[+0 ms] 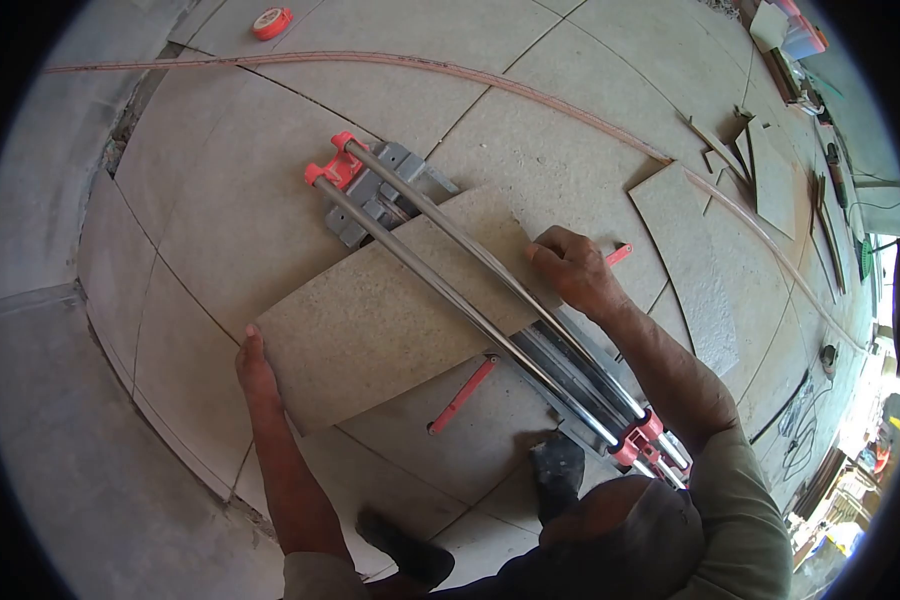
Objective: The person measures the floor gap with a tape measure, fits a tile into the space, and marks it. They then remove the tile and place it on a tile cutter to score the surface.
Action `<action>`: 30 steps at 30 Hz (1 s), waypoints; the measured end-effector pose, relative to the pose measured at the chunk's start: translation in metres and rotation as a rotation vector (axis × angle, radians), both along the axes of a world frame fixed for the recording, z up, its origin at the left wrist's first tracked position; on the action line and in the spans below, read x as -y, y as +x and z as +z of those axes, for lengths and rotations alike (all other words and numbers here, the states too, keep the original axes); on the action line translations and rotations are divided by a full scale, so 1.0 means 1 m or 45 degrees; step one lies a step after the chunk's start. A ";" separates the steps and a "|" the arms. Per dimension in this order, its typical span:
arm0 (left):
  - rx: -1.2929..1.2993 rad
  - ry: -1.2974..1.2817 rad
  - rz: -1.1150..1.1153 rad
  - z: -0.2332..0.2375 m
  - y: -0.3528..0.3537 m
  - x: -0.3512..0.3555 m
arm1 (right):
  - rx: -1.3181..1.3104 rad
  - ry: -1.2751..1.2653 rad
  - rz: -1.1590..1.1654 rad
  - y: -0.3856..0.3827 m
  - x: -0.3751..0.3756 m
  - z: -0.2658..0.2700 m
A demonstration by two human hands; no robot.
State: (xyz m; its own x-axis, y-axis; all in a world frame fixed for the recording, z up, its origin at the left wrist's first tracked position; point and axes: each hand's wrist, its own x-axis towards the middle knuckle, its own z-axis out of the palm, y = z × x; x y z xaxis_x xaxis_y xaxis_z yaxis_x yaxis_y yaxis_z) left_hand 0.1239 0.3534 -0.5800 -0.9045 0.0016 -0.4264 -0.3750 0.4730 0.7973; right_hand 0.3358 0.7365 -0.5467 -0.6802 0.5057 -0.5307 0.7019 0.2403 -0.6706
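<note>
Dark shoes [560,468] stand on the floor [220,200] at 6 o'clock. Just past them a big gray tile [390,310] lies on the tile cutter [370,185], under its two shiny bars. Left hand [255,368] touches the tile's edge at 8 o'clock. Its fingers are hidden, so I cannot tell their grip. Right hand [575,270] holds the edge at 3 o'clock with bent fingers.
</note>
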 end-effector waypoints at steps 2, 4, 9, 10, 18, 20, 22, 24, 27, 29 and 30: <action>0.003 0.001 0.067 -0.006 0.014 -0.006 | -0.199 0.172 0.031 -0.005 -0.008 -0.013; -0.025 0.084 0.181 -0.010 0.029 -0.010 | -0.230 0.252 0.048 -0.018 -0.012 -0.019; -0.050 0.052 0.363 -0.021 0.060 -0.019 | -0.250 0.309 0.046 -0.040 -0.018 -0.026; -0.088 0.021 0.393 -0.024 0.061 -0.019 | -0.269 0.327 0.015 -0.042 -0.017 -0.028; -0.070 0.019 0.378 -0.021 0.058 -0.021 | -0.314 0.317 -0.061 -0.049 -0.015 -0.037; -0.093 0.026 0.348 -0.025 0.057 -0.017 | -0.334 0.338 -0.076 -0.048 -0.014 -0.036; -0.085 0.009 0.382 -0.024 0.057 -0.021 | -0.326 0.349 -0.080 -0.047 -0.015 -0.037; -0.089 0.065 0.363 -0.026 0.057 -0.020 | -0.311 0.359 -0.078 -0.046 -0.015 -0.039; -0.097 0.109 0.344 -0.028 0.057 -0.018 | -0.322 0.423 -0.070 -0.047 -0.018 -0.039; -0.101 0.099 0.357 -0.029 0.058 -0.017 | -0.320 0.178 -0.184 -0.048 -0.022 -0.038; -0.107 0.116 0.379 -0.030 0.058 -0.017 | -0.321 0.176 -0.175 -0.047 -0.022 -0.038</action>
